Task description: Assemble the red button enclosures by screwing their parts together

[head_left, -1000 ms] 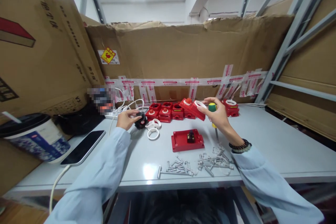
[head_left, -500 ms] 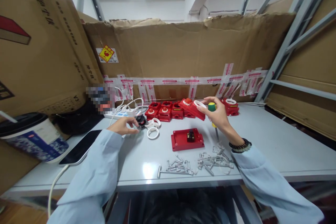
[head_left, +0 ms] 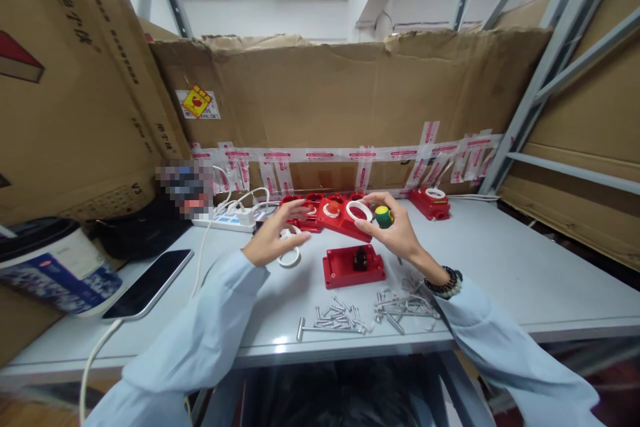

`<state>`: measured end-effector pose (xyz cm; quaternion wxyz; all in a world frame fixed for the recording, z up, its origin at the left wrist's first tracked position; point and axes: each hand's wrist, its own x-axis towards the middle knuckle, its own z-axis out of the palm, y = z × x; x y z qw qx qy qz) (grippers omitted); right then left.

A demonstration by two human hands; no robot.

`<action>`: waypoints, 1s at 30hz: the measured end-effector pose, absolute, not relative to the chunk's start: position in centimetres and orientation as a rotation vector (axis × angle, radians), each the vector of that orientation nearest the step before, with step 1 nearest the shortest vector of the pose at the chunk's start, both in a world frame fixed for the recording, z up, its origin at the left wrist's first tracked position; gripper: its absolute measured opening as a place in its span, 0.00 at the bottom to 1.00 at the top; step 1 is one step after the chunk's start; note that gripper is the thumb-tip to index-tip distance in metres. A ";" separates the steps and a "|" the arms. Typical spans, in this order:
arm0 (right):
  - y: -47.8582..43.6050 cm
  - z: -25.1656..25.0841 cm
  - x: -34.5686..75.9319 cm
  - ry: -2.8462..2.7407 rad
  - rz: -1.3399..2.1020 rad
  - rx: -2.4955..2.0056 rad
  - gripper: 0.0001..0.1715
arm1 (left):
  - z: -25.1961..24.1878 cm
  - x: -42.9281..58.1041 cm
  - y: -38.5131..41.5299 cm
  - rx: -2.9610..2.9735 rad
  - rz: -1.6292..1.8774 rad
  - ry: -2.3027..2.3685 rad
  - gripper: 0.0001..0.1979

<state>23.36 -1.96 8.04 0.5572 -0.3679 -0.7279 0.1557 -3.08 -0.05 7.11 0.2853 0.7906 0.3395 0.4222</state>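
"While the right hand (head_left: 393,227) pinches, where is the red cover (head_left: 345,217) in its grip?"

"It is tilted, to the left of the fingers. Thumb and fingers pinch its right end, beside the white ring (head_left: 359,211). Between them shows also a green and yellow handle (head_left: 384,216)."

"And the left hand (head_left: 275,237)?"

"Its fingers are spread, and I see nothing held. It is left of the cover, over a loose ring (head_left: 290,258)."

"What lies nearer?"

"The red base (head_left: 340,270) with its black block (head_left: 359,259), then loose screws (head_left: 340,312)."
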 end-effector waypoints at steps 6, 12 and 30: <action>-2.6 8.1 22.9 -1.713 0.410 -0.811 0.19 | 5.5 3.7 -0.2 1.789 1.281 0.633 0.48; -2.8 7.6 22.4 -1.748 0.454 -0.870 0.22 | 5.4 3.7 -0.4 1.941 1.399 0.684 0.28; -3.3 7.7 22.0 -1.856 0.553 -1.067 0.20 | 5.1 2.6 0.0 3.131 1.621 0.527 0.30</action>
